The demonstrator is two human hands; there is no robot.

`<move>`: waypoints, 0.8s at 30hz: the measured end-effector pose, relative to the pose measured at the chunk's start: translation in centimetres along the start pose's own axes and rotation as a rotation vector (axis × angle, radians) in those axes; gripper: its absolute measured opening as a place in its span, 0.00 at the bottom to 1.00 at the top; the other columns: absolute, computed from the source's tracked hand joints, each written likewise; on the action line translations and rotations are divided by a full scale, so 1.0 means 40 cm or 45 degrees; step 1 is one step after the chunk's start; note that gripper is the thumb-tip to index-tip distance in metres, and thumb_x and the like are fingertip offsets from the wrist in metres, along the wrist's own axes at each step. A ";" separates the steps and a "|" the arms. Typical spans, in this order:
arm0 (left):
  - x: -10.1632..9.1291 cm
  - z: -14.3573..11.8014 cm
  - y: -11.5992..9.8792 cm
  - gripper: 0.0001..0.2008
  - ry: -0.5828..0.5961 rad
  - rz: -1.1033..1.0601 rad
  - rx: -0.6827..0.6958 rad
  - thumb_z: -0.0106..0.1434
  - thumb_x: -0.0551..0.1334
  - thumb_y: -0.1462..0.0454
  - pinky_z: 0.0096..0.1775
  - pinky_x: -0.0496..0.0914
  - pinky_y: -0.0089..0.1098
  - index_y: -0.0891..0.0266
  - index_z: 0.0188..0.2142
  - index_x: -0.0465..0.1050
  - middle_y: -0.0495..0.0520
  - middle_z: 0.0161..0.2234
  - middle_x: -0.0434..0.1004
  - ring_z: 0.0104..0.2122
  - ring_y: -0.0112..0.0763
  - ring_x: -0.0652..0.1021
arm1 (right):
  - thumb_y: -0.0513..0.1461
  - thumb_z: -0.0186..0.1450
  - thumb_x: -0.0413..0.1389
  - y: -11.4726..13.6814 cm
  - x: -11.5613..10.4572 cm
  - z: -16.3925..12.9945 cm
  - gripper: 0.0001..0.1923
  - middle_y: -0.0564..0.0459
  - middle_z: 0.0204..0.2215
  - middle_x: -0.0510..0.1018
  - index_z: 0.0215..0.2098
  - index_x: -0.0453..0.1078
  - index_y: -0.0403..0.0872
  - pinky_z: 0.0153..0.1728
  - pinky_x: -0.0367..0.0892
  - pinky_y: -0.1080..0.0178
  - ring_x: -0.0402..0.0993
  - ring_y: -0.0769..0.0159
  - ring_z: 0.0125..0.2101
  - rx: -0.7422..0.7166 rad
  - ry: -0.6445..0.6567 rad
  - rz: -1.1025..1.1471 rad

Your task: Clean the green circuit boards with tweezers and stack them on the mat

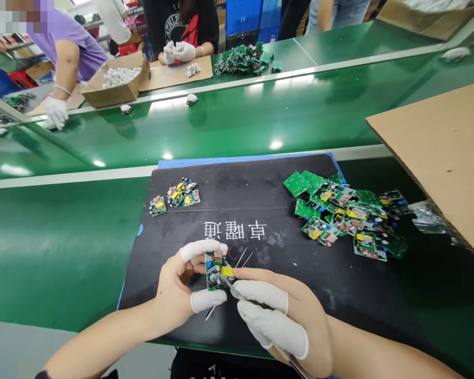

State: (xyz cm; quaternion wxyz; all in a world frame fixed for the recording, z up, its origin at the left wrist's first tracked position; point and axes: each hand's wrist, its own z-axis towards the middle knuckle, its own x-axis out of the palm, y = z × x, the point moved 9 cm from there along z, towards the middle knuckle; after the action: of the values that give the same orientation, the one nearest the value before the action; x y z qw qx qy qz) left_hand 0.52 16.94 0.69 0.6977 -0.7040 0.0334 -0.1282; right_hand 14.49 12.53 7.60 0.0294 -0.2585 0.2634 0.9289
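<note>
Electronics assembly line — green conveyor belt (229, 123), heaps of circuit boards (345, 213), gloved co-workers (180, 51)

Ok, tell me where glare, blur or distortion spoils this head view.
Head view: lamp glare spots the green conveyor belt; wide-angle bend curves its white rail; the circuit board between left hand and right hand stays sharp; a face top left is blurred.

A small green circuit board (215, 270) is held upright over the near edge of the black mat (339, 295), its component side turned upward. A yellow block sits at its right edge, with dark and blue parts beside it. A thin metal tool, probably tweezers (231, 288), is laid against the board's lower right corner.
</note>
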 end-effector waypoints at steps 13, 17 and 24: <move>-0.089 0.032 -0.089 0.26 -0.302 0.127 0.393 0.51 0.73 0.69 0.47 0.76 0.27 0.57 0.50 0.75 0.53 0.46 0.82 0.47 0.38 0.80 | 0.30 0.60 0.49 -0.146 0.076 -0.030 0.09 0.57 0.21 0.72 0.28 0.62 0.49 0.24 0.67 0.68 0.71 0.70 0.22 0.874 0.166 0.135; -0.079 0.035 -0.071 0.27 -0.246 0.133 0.370 0.52 0.73 0.67 0.48 0.77 0.30 0.57 0.52 0.73 0.56 0.48 0.80 0.48 0.40 0.80 | 0.29 0.59 0.48 -0.171 0.125 -0.048 0.08 0.56 0.23 0.73 0.28 0.63 0.48 0.24 0.65 0.69 0.70 0.70 0.22 0.919 0.303 0.134; -0.044 0.028 -0.060 0.30 -0.144 0.097 0.345 0.53 0.73 0.66 0.45 0.78 0.34 0.51 0.53 0.68 0.54 0.50 0.79 0.47 0.39 0.81 | 0.29 0.61 0.52 -0.157 0.016 -0.018 0.09 0.58 0.22 0.73 0.30 0.66 0.49 0.24 0.67 0.69 0.71 0.70 0.22 0.914 -0.114 0.269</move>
State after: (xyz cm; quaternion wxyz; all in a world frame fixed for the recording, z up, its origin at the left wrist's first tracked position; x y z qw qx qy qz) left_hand -1.26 18.49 2.84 0.7916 -0.6075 0.0032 -0.0652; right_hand 15.46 17.52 3.76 0.0337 -0.1621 0.5960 0.7857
